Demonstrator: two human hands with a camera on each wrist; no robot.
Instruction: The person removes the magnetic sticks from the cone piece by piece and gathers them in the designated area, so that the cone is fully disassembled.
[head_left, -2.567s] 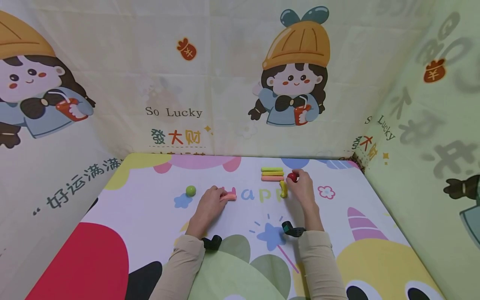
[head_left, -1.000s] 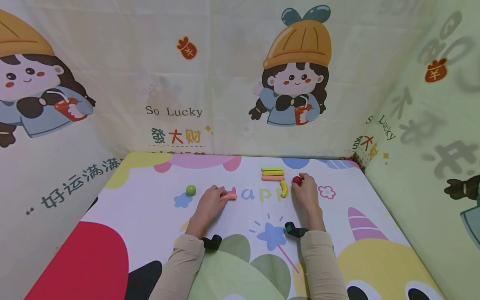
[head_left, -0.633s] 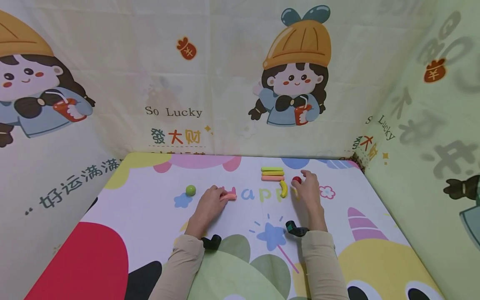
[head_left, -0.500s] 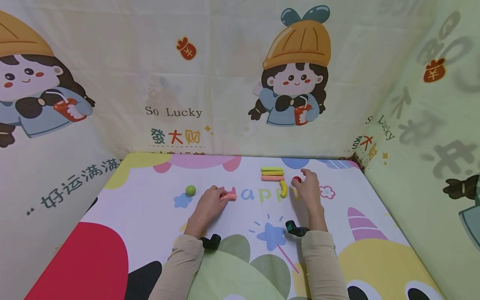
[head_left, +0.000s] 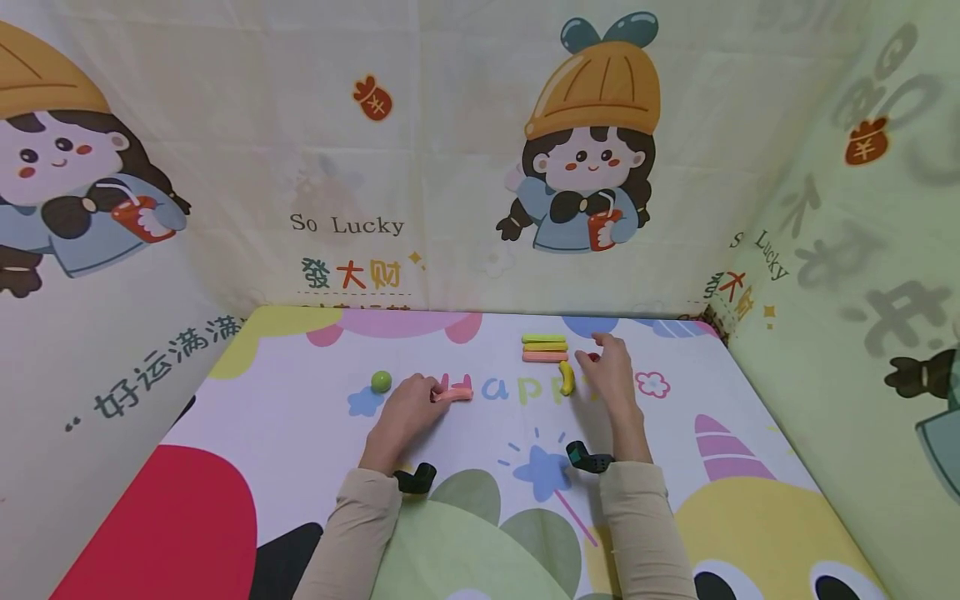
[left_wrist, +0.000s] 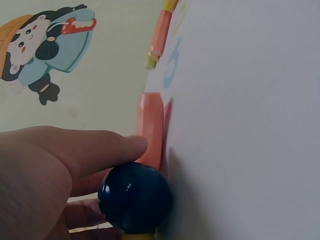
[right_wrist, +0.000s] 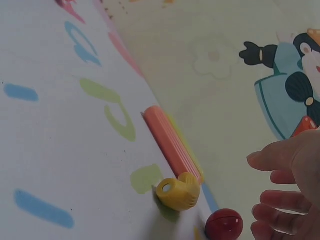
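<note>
My left hand (head_left: 408, 410) is drawn back at the near end of a salmon-pink faceted stick (left_wrist: 151, 120) lying on the printed tabletop. In the left wrist view its straight thumb overlaps the stick, and a dark blue ball (left_wrist: 135, 196) with something yellow under it sits below the thumb, in front of the fingers. From the head that ball is mostly hidden. My right hand (head_left: 611, 375) hovers by a small red ball (right_wrist: 224, 224), fingers spread and apart from it. Just left of the ball lies a yellow toy banana (head_left: 567, 377).
Beyond the banana, a yellow-green stick (head_left: 544, 338), a yellow stick (head_left: 545, 347) and a pink stick (head_left: 545, 357) lie in a row. A green ball (head_left: 381, 382) sits left of my left hand. Printed cloth walls (head_left: 457, 250) rise behind the table (head_left: 300, 417).
My right hand carried the red ball a little right, then loosened from it. My left hand has pulled back leftward, baring more of the salmon-pink stick, which stays put.
</note>
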